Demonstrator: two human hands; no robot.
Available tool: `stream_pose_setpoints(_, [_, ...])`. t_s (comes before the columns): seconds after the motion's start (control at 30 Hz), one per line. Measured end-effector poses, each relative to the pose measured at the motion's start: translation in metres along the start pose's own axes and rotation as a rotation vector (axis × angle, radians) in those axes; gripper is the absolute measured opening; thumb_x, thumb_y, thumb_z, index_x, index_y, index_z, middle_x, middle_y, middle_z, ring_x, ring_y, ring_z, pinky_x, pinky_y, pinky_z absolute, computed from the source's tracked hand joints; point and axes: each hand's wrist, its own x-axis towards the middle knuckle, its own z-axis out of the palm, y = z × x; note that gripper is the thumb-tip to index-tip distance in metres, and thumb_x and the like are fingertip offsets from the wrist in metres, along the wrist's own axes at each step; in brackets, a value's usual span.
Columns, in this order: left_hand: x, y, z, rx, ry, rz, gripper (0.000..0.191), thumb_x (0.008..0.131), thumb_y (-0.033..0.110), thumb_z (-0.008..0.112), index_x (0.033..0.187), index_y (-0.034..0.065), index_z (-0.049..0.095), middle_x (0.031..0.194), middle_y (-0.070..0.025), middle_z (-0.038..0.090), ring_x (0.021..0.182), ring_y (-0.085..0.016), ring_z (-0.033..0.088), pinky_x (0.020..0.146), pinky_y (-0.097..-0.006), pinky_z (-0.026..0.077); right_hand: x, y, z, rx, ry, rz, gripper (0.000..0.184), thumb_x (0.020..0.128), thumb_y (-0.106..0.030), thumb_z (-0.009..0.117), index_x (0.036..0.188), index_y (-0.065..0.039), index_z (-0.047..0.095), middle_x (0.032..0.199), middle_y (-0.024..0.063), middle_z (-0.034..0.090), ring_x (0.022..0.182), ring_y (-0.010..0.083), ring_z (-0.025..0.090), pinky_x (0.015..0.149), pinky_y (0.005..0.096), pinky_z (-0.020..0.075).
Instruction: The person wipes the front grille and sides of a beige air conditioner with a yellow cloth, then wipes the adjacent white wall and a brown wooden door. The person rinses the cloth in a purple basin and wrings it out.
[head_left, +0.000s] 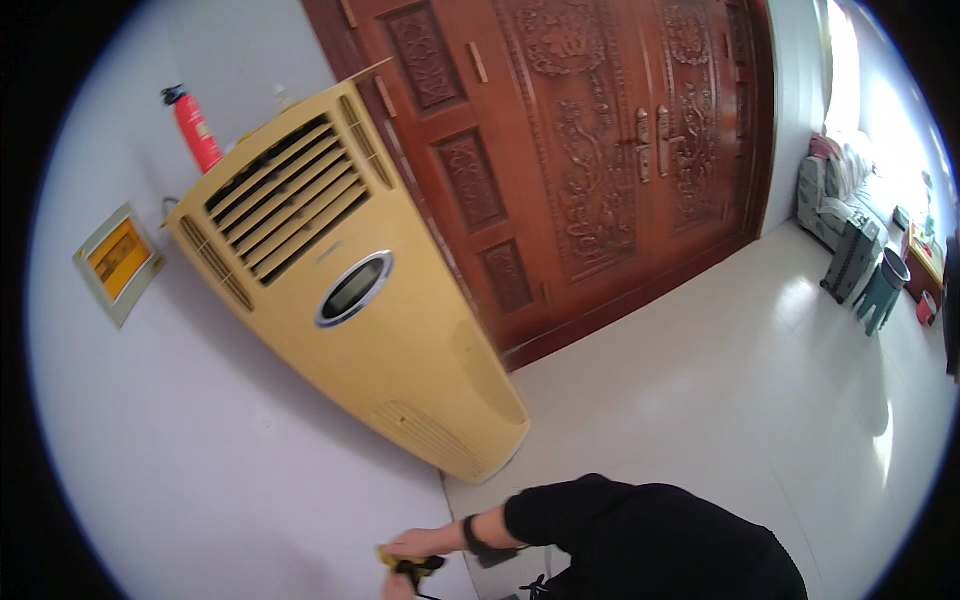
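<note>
At the bottom edge, my right hand (415, 543) reaches out from a black sleeve, with a dark band on the wrist. Its fingers are closed on a small yellow and black object (411, 564), blurred, with a thin black cord at its lower side. Just below, my left hand (399, 586) is partly cut off by the picture's edge. It is against or very near the same object, and its grip is hidden. Both hands are close to the pale wall.
A yellow floor-standing air conditioner (390, 337) stands by the wall, with a red fire extinguisher (196, 129) behind its top. Beyond it are carved wooden double doors (585, 150). At the far right are a sofa (821, 180), a suitcase (851, 255) and a stool (881, 296).
</note>
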Motion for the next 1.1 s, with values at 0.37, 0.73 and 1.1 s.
stream_pose_setpoints(0.37, [0.083, 0.489, 0.293, -0.528, -0.89, 0.337, 0.049, 0.094, 0.013, 0.062, 0.14, -0.0021, 0.053, 0.123, -0.0083, 0.064, 0.115, -0.02, 0.06, 0.1, -0.0336, 0.046, -0.453, 0.081, -0.282, 0.552, 0.798, -0.025, 0.072, 0.093, -0.06, 0.07, 0.143, -0.011, 0.053, 0.119, 0.0046, 0.062, 0.108, 0.0148, 0.057, 0.092, 0.0297, 0.0469])
stream_pose_setpoints(0.73, [0.13, 0.745, 0.406, -0.352, -1.348, 0.528, 0.048, 0.103, 0.002, 0.057, 0.149, -0.0063, 0.047, 0.144, -0.016, 0.06, 0.134, -0.022, 0.057, 0.112, -0.0325, 0.044, -0.688, 0.158, -0.357, 1.149, 1.497, -0.618, 0.027, 0.099, -0.019, 0.068, 0.12, -0.005, 0.06, 0.11, 0.0102, 0.07, 0.098, 0.0241, 0.071, 0.087, 0.0403, 0.0603])
stream_pose_setpoints(1.1, [0.39, 0.816, 0.468, -0.46, -0.99, 0.366, 0.05, 0.108, 0.024, 0.056, 0.15, -0.0028, 0.048, 0.148, -0.0189, 0.056, 0.135, -0.03, 0.056, 0.112, -0.0423, 0.045, -0.795, 0.243, -0.443, 1.338, 2.231, -0.651, 0.02, 0.102, -0.017, 0.063, 0.114, -0.002, 0.06, 0.108, 0.0158, 0.071, 0.099, 0.0336, 0.072, 0.09, 0.0505, 0.0602])
